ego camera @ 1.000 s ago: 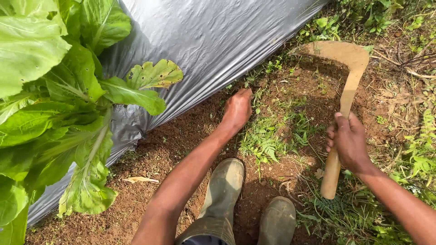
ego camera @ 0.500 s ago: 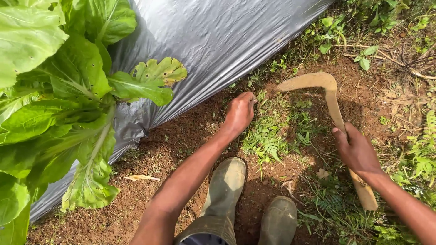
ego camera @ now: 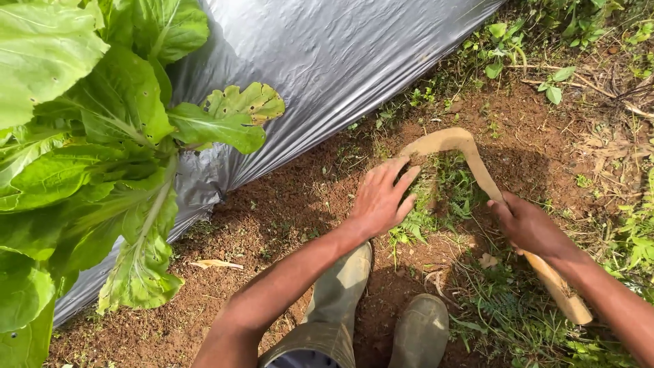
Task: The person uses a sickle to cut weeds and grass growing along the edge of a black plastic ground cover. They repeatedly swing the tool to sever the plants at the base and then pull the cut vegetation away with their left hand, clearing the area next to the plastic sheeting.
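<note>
My right hand point(ego camera: 528, 225) grips the wooden handle of a curved sickle point(ego camera: 456, 144), whose soil-covered blade hooks round a clump of green weeds point(ego camera: 443, 197) on the brown soil. My left hand point(ego camera: 381, 197) lies flat with fingers spread on the weeds, its fingertips close to the blade's tip. The handle's end sticks out behind my right wrist at lower right.
Silver plastic mulch point(ego camera: 327, 61) slopes over the bed at upper left, with a large leafy green plant point(ego camera: 88, 150) growing from it. My two rubber boots point(ego camera: 381, 313) stand on bare soil at the bottom. Grass and weeds point(ego camera: 613, 225) cover the right side.
The sickle has swung down and toward me, from raised at upper right to hooked around the weeds. My left hand has opened out flat and shifted slightly right onto the clump.
</note>
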